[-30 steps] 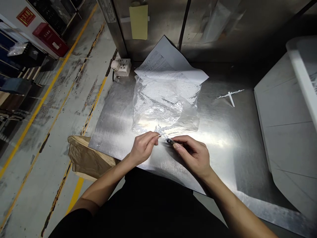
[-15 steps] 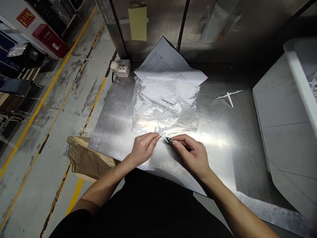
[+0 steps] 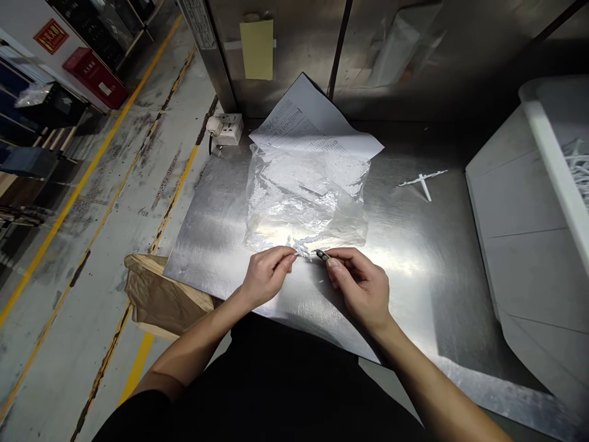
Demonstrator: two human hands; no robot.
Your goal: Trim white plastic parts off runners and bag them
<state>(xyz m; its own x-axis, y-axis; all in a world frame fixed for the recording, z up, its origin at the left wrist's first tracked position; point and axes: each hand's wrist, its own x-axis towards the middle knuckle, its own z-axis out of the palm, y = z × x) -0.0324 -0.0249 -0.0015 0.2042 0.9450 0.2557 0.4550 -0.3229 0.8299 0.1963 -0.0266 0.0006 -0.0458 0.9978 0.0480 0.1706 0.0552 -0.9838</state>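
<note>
One white plastic piece [image 3: 302,249] is jutting toward three o'clock from the left hand [image 3: 269,276], whose nearer fingertips are pinching it; the right hand [image 3: 361,281] is clamping a small dark tool [image 3: 322,254], pointing toward ten o'clock, just beside the piece.

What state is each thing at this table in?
Left hand, grip closed on white plastic piece
Right hand, grip closed on dark tool
Clear bag, crumpled, lying on the metal table
Printed sheet, bent, overlapping the bag's far edge
T-shaped white piece, resting on the table
Socket block, one plug in
White bin, open, white pieces inside
</note>
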